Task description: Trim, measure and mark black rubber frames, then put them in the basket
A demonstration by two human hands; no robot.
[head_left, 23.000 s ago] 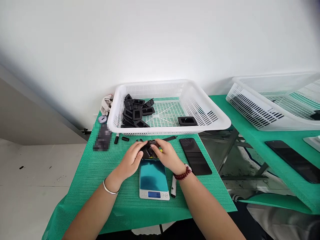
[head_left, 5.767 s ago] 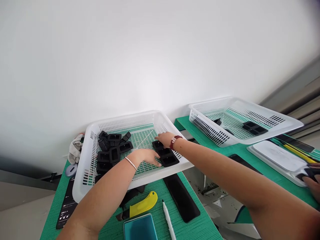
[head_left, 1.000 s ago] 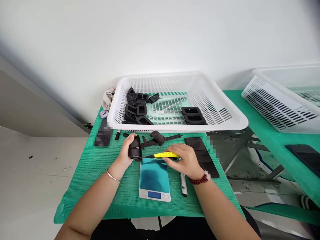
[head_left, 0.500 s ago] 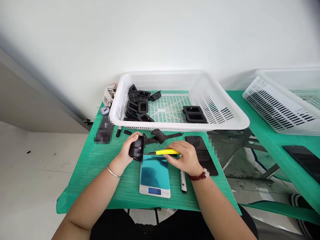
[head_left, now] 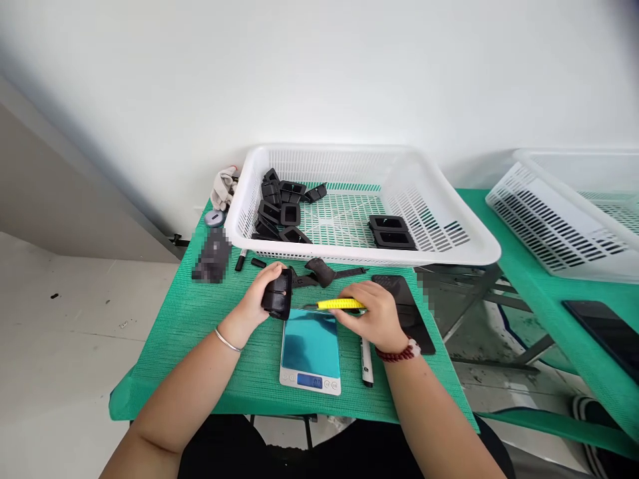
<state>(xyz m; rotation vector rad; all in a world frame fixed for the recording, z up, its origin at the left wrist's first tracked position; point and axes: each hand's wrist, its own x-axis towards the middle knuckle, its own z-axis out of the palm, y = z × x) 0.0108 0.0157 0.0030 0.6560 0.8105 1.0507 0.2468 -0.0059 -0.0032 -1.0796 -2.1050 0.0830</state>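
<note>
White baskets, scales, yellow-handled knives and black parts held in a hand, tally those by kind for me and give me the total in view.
White baskets: 2 (middle one, right one)
Scale: 1
Yellow-handled knife, in right hand: 1
Black part, in left hand: 1
Total: 5

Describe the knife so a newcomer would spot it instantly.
Start at the green table bearing the flat scale. Near the scale's far edge, the right hand holds the knife. Its bright yellow handle sets it apart from the black pieces lying just beyond.
</note>
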